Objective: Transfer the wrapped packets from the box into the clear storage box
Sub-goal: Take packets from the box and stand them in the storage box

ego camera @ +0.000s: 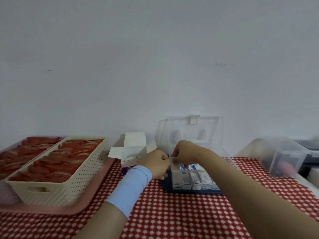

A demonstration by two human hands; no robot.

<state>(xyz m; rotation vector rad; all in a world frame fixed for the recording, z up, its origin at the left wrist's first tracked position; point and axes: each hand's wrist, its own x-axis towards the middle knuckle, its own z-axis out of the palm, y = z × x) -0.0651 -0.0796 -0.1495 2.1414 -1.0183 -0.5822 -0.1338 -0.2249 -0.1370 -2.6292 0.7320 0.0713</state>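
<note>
A small white and purple cardboard box (133, 152) stands open at the centre, flaps spread. Right of it sits the clear storage box (229, 163) on a dark blue base, its lid (189, 130) tipped up against the wall. Several white and blue wrapped packets (195, 178) stand in a row inside it. My left hand (158, 163), with a light blue wristband, and my right hand (185, 151) meet at the clear box's left rim. Both pinch a thin white wrapped packet (173, 158) between them.
A cream perforated basket (69, 185) full of red packets sits on a pink tray (96, 188) at the left. Another frosted plastic box (283, 156) stands at the far right. A red checked cloth (172, 213) covers the table; a white wall is close behind.
</note>
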